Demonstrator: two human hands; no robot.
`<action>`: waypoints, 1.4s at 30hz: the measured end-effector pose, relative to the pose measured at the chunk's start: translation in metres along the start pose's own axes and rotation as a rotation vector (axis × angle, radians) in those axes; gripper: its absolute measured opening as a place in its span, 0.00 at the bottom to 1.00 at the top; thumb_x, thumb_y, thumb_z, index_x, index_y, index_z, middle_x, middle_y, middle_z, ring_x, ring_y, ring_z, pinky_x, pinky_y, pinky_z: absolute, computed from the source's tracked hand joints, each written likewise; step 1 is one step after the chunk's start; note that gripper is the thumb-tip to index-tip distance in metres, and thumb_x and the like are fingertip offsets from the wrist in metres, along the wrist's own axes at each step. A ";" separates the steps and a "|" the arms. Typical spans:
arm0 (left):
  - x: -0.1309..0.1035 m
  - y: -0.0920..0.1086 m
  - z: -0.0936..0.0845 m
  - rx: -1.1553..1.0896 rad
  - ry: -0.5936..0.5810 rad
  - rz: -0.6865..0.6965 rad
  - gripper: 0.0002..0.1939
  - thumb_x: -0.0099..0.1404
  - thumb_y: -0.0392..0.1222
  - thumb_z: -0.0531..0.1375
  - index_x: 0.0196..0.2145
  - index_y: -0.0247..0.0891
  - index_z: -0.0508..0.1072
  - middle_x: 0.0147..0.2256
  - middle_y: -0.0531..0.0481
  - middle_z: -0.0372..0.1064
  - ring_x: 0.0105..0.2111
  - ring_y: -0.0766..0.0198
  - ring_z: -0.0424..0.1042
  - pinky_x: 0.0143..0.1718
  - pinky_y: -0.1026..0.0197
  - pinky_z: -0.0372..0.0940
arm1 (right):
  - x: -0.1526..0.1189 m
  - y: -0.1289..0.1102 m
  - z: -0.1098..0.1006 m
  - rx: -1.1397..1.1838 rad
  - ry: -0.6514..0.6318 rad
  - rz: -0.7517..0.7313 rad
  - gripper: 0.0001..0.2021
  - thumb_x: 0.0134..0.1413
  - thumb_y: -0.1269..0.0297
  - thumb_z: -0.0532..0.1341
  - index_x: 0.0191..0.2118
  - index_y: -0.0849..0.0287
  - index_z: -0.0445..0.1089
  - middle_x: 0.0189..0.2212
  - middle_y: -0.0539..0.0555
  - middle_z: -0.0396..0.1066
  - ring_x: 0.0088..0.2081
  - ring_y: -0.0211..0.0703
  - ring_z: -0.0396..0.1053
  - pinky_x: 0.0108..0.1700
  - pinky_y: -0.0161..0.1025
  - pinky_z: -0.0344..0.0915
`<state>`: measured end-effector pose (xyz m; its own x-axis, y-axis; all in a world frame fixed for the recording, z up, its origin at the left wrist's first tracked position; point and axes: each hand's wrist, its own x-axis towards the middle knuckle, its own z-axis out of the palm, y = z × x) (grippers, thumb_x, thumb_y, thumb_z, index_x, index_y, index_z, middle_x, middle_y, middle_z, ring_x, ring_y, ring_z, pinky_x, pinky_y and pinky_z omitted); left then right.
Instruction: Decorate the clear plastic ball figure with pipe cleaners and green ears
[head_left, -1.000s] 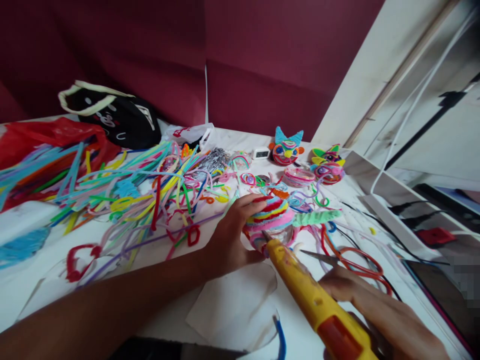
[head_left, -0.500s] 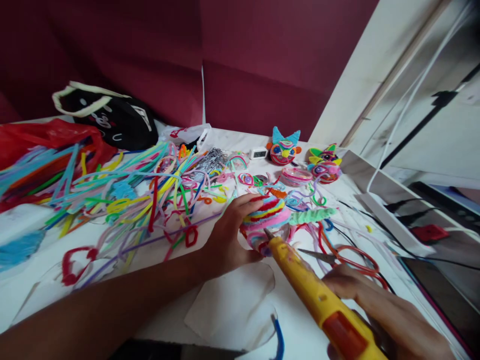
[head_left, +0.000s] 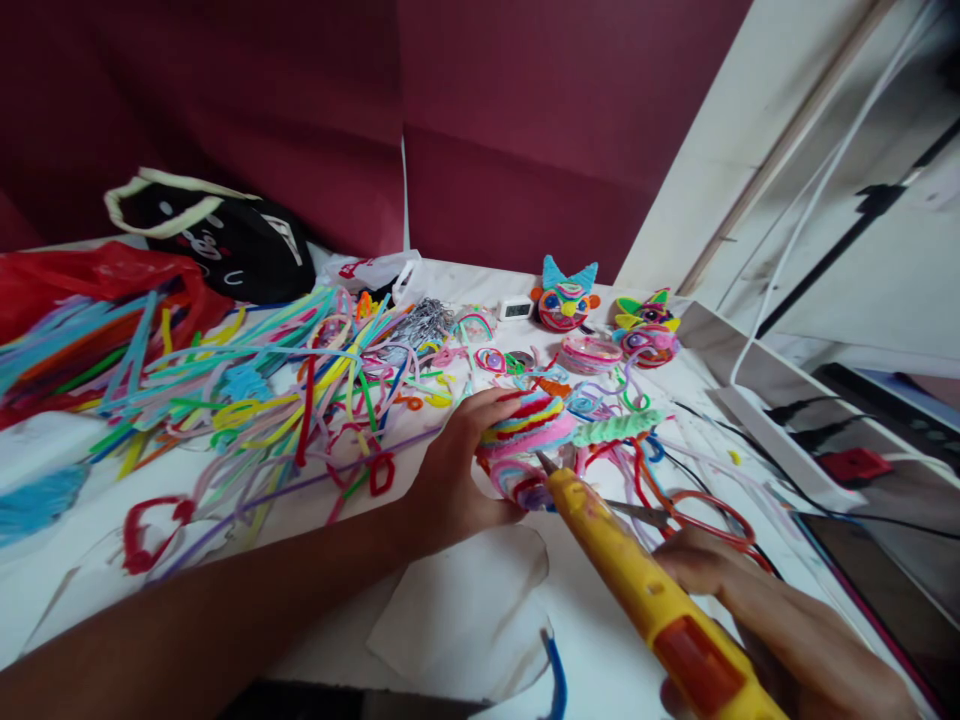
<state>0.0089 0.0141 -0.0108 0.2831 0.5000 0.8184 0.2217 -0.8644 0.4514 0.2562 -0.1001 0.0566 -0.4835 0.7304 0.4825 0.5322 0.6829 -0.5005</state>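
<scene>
My left hand [head_left: 461, 470] is closed around a striped pipe-cleaner ornament [head_left: 529, 430], banded in red, yellow, blue and pink, with a pale green piece [head_left: 615, 427] at its right side. A yellow hot glue gun [head_left: 637, 570] with a red trigger is in the grip of my right hand [head_left: 780, 620]. Its metal nozzle points at the ornament's right side; whether it touches cannot be made out. Orange-handled scissors [head_left: 712, 515] lie behind the glue gun, partly covered by it and my right hand. Under my left hand a pale sheet [head_left: 465, 610] rests on the table.
Loose pipe cleaners [head_left: 285, 390] spread over the left of the table. Two finished-looking pipe-cleaner faces [head_left: 566, 305] and a small digital clock [head_left: 514, 309] stand at the back. A black bag [head_left: 232, 245] sits back left; a power strip [head_left: 787, 450] and a phone-like device [head_left: 862, 580] are right.
The glue gun and my right hand have shifted slightly right, the nozzle drawing a little away from the ornament's middle. My left hand keeps its hold, with the ornament barely moved left.
</scene>
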 end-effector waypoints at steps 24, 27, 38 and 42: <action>-0.001 -0.002 -0.001 -0.026 -0.017 0.034 0.49 0.46 0.44 0.75 0.62 0.43 0.58 0.59 0.37 0.61 0.60 0.45 0.62 0.59 0.42 0.63 | 0.020 -0.017 0.012 0.138 0.021 0.075 0.15 0.59 0.46 0.59 0.37 0.53 0.70 0.23 0.50 0.68 0.22 0.40 0.68 0.21 0.33 0.64; -0.002 -0.002 -0.001 -0.039 -0.010 0.007 0.49 0.46 0.45 0.75 0.62 0.45 0.58 0.59 0.39 0.62 0.60 0.45 0.62 0.60 0.42 0.62 | 0.019 -0.015 0.017 0.095 0.052 0.020 0.15 0.60 0.47 0.59 0.40 0.53 0.69 0.25 0.50 0.69 0.24 0.40 0.69 0.24 0.33 0.65; 0.000 -0.007 0.005 -0.537 -0.035 -0.351 0.46 0.40 0.43 0.77 0.55 0.48 0.62 0.54 0.42 0.70 0.46 0.46 0.77 0.41 0.50 0.77 | 0.004 -0.008 0.029 0.033 -0.003 -0.028 0.17 0.63 0.56 0.57 0.54 0.55 0.61 0.41 0.58 0.71 0.42 0.47 0.71 0.44 0.41 0.69; 0.003 -0.006 0.003 -0.576 -0.045 -0.415 0.47 0.38 0.40 0.78 0.53 0.48 0.62 0.55 0.41 0.69 0.49 0.44 0.75 0.42 0.47 0.77 | 0.007 -0.009 0.030 0.071 0.013 -0.057 0.19 0.61 0.55 0.60 0.55 0.54 0.60 0.39 0.55 0.71 0.39 0.45 0.70 0.41 0.39 0.68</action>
<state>0.0108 0.0212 -0.0124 0.3230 0.7852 0.5284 -0.2050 -0.4870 0.8490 0.2269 -0.1011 0.0428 -0.5023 0.6901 0.5210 0.4531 0.7233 -0.5211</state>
